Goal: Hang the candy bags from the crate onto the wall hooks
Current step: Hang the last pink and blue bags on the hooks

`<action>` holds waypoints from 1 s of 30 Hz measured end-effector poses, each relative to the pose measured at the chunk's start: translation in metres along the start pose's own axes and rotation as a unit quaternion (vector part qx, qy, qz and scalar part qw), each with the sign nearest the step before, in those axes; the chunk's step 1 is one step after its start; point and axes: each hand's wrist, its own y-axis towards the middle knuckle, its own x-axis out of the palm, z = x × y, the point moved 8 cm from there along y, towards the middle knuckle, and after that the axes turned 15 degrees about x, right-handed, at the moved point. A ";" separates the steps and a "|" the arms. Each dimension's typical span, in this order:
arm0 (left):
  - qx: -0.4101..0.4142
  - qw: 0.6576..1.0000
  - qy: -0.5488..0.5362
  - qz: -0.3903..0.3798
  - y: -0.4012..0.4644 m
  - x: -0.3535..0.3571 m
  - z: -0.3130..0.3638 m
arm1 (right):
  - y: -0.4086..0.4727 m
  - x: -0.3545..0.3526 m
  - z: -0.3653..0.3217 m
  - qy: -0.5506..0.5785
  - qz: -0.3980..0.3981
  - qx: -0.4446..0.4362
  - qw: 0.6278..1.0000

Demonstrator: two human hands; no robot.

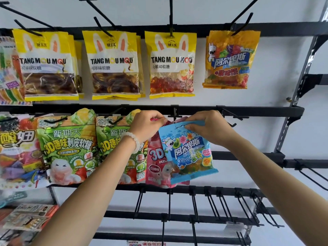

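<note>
A black wall rack (257, 110) of rails with hooks carries the bags. The top rail (204, 30) holds three yellow bags (49, 64) and an orange bag (230, 59). The middle rail holds two green bags (69, 148), a pink bag (156, 162) and others at far left. The lower hooks (213, 205) are bare.

A grey slotted metal upright (291, 107) stands at the right of a white wall (248, 96). Black horizontal rails (257, 110) run leftward from the upright. A black shelf bracket (316, 82) juts out just right of it. A small pale label tag (232, 226) hangs below and left of it.
</note>
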 end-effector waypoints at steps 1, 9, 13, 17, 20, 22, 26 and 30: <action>-0.004 1.000 -0.003 -0.001 0.000 0.000 0.000 | -0.001 0.000 -0.001 -0.006 0.000 0.001 1.000; -0.056 0.998 -0.016 -0.022 0.003 0.005 -0.005 | -0.003 -0.001 -0.004 -0.032 -0.003 0.024 0.999; -0.082 0.996 -0.003 -0.032 0.004 0.010 -0.013 | -0.005 -0.004 -0.008 -0.055 0.008 0.019 0.998; -0.102 0.994 -0.033 -0.012 0.000 0.021 -0.028 | -0.007 -0.008 -0.001 -0.081 0.037 0.005 0.996; -0.101 0.993 -0.068 0.006 -0.001 0.024 -0.036 | -0.008 -0.010 0.013 -0.079 0.036 0.018 0.996; -0.098 0.993 -0.062 0.021 0.001 0.024 -0.040 | -0.007 -0.011 0.021 -0.071 0.040 0.029 0.996; -0.072 0.997 0.000 0.033 0.004 0.026 -0.041 | -0.003 -0.011 0.032 -0.052 0.056 0.050 0.996; -0.042 0.995 0.085 0.032 0.005 0.026 -0.041 | 0.006 -0.006 0.039 -0.046 0.053 0.057 0.996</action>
